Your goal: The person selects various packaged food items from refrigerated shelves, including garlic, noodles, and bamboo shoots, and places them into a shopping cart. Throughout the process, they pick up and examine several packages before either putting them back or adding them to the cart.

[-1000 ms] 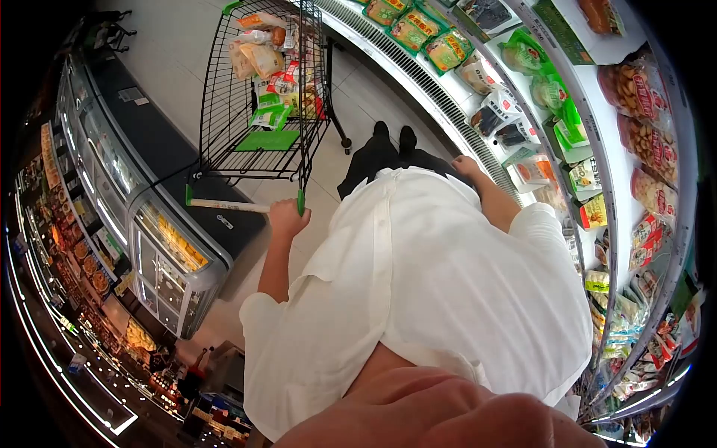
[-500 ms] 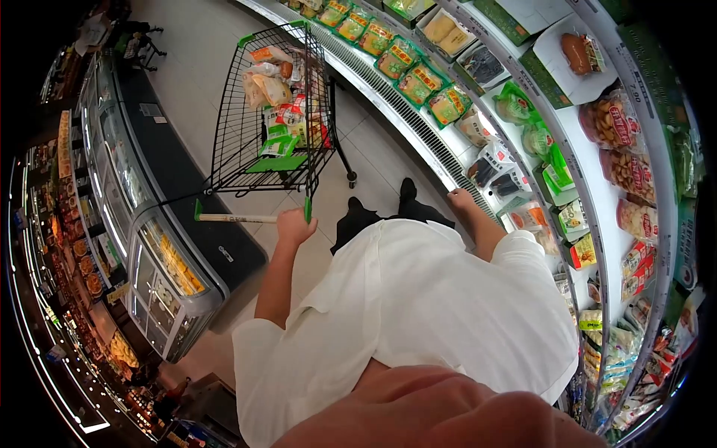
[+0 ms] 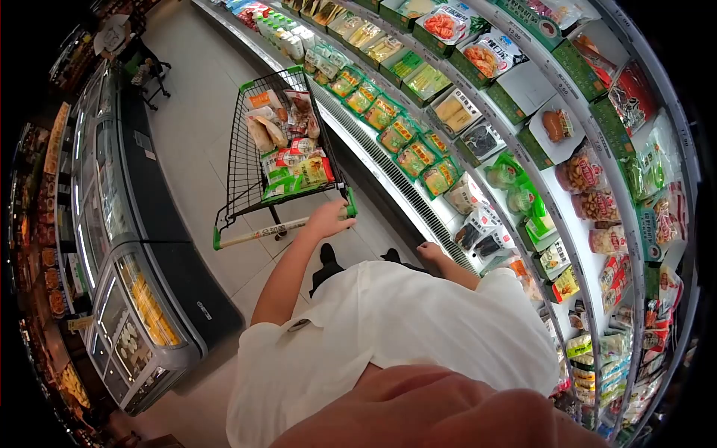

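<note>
My left hand (image 3: pixel 328 219) is closed around the right end of the shopping cart's handle (image 3: pixel 280 228). The black wire shopping cart (image 3: pixel 243 153) with green trim stands in front of me. Inside it lie several packaged foods, among them a bag of bread-like items (image 3: pixel 265 133) and a green-and-white packet (image 3: pixel 282 179). Down by my right side, close to the front edge of the chilled shelf (image 3: pixel 448 250), hangs my right hand (image 3: pixel 429 251). Its fingers are curled in and nothing shows in them.
Tiered chilled shelves curve along my right, with green-edged packs (image 3: pixel 398 133), black-and-white packs (image 3: pixel 482 231) and bagged foods (image 3: pixel 581 173). On the left runs a glass-topped freezer (image 3: pixel 142 313). Grey floor tiles (image 3: pixel 190 97) lie between. Another cart (image 3: pixel 153 82) stands at the far left.
My view has turned, bringing more of the right-hand shelves into sight. The cart has straightened along the aisle, with my left hand still on its handle. My right hand remains low beside the shelf.
</note>
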`<state>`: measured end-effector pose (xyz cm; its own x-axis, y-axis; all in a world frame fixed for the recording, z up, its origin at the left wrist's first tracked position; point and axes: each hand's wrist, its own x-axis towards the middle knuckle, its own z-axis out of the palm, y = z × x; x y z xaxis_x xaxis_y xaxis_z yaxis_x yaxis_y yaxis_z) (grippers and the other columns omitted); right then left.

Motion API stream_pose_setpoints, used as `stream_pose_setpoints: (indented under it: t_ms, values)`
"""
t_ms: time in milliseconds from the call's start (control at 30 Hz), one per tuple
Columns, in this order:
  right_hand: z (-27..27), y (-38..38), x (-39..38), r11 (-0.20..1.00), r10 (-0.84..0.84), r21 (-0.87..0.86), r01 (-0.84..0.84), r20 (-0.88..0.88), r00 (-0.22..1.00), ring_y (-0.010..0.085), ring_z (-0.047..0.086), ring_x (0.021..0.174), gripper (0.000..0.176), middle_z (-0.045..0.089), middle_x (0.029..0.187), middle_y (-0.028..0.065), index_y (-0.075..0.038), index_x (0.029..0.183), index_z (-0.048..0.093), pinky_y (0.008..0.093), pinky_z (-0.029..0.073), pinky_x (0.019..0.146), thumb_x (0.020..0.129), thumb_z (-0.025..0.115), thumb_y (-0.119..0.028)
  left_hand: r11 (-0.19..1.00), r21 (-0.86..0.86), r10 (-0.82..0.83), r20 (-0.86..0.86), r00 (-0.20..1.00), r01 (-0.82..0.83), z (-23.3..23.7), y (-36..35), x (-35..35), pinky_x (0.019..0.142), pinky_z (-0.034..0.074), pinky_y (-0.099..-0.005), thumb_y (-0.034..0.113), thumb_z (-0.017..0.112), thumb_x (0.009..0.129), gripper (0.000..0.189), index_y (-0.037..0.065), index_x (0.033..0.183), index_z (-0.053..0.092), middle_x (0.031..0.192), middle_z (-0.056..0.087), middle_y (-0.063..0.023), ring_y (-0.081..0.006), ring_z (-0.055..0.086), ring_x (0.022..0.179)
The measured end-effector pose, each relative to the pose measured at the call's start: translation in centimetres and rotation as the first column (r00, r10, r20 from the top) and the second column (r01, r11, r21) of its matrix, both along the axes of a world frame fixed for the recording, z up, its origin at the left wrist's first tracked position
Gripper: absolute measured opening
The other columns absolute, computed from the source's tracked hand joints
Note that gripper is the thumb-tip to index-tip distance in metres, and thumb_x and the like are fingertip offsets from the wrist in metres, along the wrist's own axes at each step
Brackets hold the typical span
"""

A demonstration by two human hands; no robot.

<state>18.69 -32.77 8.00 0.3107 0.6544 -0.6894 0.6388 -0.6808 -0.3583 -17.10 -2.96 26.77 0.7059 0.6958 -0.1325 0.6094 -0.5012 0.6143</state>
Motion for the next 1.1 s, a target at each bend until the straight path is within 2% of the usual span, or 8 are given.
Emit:
stream_pose_setpoints:
  t_ms: [100, 167, 267, 367, 600, 867, 967, 1100]
  values:
    - [0.7, 1.8, -3.7, 0.996, -0.064, 0.057, 0.066, -0.027, 0.998, 0.0376, 0.074, 0.116, 0.046, 0.079, 0.12, 0.0198, -0.007, 0.119, 0.082, 0.0458, 0.056, 0.104, 0.096, 0.067, -0.043, 0.99, -0.126, -0.064, 0.007, 0.998, 0.065, 0.1, 5.2, -6.3, 0.082, 0.058, -0.0499, 0.061, 0.079, 0.088, 0.062, 0.006, 0.115, 0.072, 0.1, 0.078, -0.0189, -0.0416, 0.075, 0.095]
    - [1.0, 3.1, -6.4, 0.98, -0.126, 0.148, 0.132, -0.05, 0.991, 0.0368, 0.074, 0.116, 0.043, 0.08, 0.12, 0.0194, -0.007, 0.12, 0.081, 0.0449, 0.056, 0.104, 0.097, 0.068, -0.04, 0.992, -0.129, -0.03, -0.228, 0.973, 0.001, 0.5, 8.1, -12.2, 0.08, 0.058, -0.0506, 0.065, 0.076, 0.09, 0.062, 0.005, 0.108, 0.074, 0.094, 0.077, -0.019, -0.0413, 0.074, 0.089]
    - [3.5, 5.8, -10.8, 0.97, -0.173, 0.172, 0.174, -0.024, 0.985, 0.035, 0.075, 0.113, 0.04, 0.08, 0.117, 0.019, -0.006, 0.12, 0.081, 0.0435, 0.057, 0.101, 0.099, 0.068, -0.037, 0.992, -0.123, -0.045, -0.439, 0.897, -0.011, -0.6, 11.2, -19.3, 0.077, 0.06, -0.0495, 0.075, 0.068, 0.091, 0.07, 0.007, 0.104, 0.076, 0.088, 0.077, -0.016, -0.0372, 0.076, 0.085]
    - [5.4, 8.2, -14.6, 0.949, -0.208, 0.238, 0.207, -0.021, 0.978, 0.0335, 0.076, 0.11, 0.037, 0.08, 0.114, 0.018, -0.007, 0.121, 0.08, 0.0428, 0.058, 0.098, 0.099, 0.068, -0.035, 0.998, -0.067, -0.033, -0.397, 0.917, 0.008, -1.9, 13.1, -21.2, 0.073, 0.059, -0.0502, 0.079, 0.064, 0.091, 0.073, 0.008, 0.098, 0.077, 0.081, 0.077, -0.0138, -0.0359, 0.076, 0.078]
    - [8.5, 12.2, -18.9, 0.932, -0.22, 0.281, 0.228, -0.06, 0.974, 0.0342, 0.076, 0.11, 0.039, 0.079, 0.117, 0.0182, -0.006, 0.125, 0.077, 0.043, 0.058, 0.097, 0.101, 0.07, -0.036, 0.997, -0.068, 0.024, -0.245, 0.969, -0.042, -1.1, 15.9, -18.7, 0.073, 0.057, -0.0519, 0.079, 0.057, 0.096, 0.076, 0.005, 0.096, 0.076, 0.085, 0.077, -0.0183, -0.0416, 0.075, 0.083]
    - [6.7, 16.3, -16.8, 0.961, -0.196, 0.194, 0.197, -0.021, 0.98, 0.036, 0.075, 0.112, 0.041, 0.079, 0.119, 0.0193, -0.007, 0.124, 0.078, 0.0449, 0.058, 0.099, 0.1, 0.07, -0.038, 0.995, -0.021, 0.091, -0.291, 0.953, -0.101, -0.7, 20.4, -16.5, 0.075, 0.057, -0.0539, 0.077, 0.057, 0.098, 0.074, 0.006, 0.097, 0.076, 0.087, 0.077, -0.0211, -0.0429, 0.075, 0.087]
    - [6.4, 20.9, -16.4, 0.956, -0.154, 0.25, 0.157, -0.029, 0.988, 0.0371, 0.075, 0.11, 0.039, 0.079, 0.115, 0.0196, -0.007, 0.123, 0.078, 0.0458, 0.059, 0.098, 0.099, 0.07, -0.037, 0.993, -0.028, 0.1, -0.317, 0.943, -0.114, -0.2, 22.5, -15.8, 0.074, 0.057, -0.053, 0.076, 0.057, 0.098, 0.073, 0.006, 0.097, 0.076, 0.087, 0.077, -0.0209, -0.0427, 0.075, 0.087]
    - [10.1, 30.6, -17.1, 0.867, -0.066, 0.498, -0.002, 0.117, 0.991, 0.0432, 0.059, 0.135, 0.059, 0.058, 0.152, 0.0247, -0.01, 0.148, 0.059, 0.0488, 0.051, 0.112, 0.096, 0.076, -0.03, 0.988, -0.067, 0.115, -0.308, 0.945, -0.142, 0.5, 25.4, -14.7, 0.073, 0.056, -0.0529, 0.074, 0.059, 0.098, 0.071, 0.004, 0.093, 0.075, 0.086, 0.076, -0.0208, -0.0433, 0.074, 0.085]
